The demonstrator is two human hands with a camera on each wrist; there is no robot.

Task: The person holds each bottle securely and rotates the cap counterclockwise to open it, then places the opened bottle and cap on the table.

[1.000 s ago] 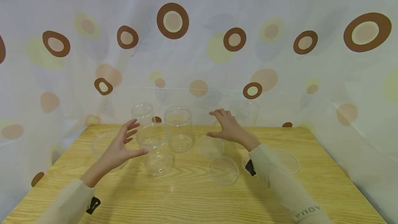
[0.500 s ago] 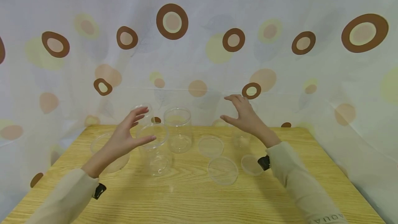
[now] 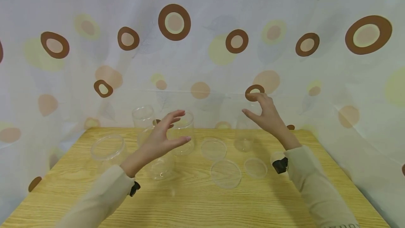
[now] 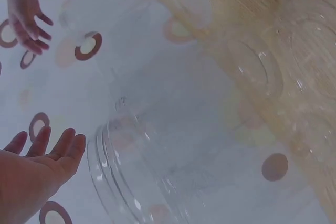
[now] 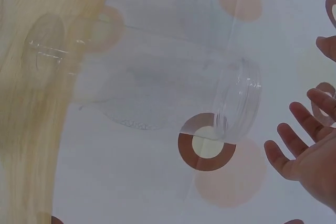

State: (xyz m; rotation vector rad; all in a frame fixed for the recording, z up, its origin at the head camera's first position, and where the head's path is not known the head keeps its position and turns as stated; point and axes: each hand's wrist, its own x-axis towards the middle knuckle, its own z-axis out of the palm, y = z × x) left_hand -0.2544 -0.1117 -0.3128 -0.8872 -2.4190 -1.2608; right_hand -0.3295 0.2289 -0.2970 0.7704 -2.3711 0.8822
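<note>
My left hand (image 3: 159, 140) hovers over the clear jars on the left, thumb and fingers spread, holding nothing. Behind it stands a clear jar (image 3: 190, 119); in front is another, its base (image 3: 161, 171) showing below the hand. In the left wrist view, the fingertips are beside a ridged jar rim (image 4: 107, 166). My right hand (image 3: 267, 115) is raised just right of a tall, clear jar (image 3: 244, 136), fingers parted and nothing in them. The right wrist view shows that jar's threaded mouth (image 5: 239, 100) near the fingertips, with a gap between.
A wide clear jar (image 3: 107, 150) stands at the left, and a narrower jar (image 3: 143, 113) at the back. Round clear lids (image 3: 226, 174) lie in the middle of the wooden table (image 3: 190, 207), with a smaller lid (image 3: 256, 168) to their right. A patterned curtain (image 3: 202, 45) hangs behind.
My left hand has moved right, from beside the front jar to over it and toward the back jar. My right hand has moved right and upward, uncovering the small lid and tall jar.
</note>
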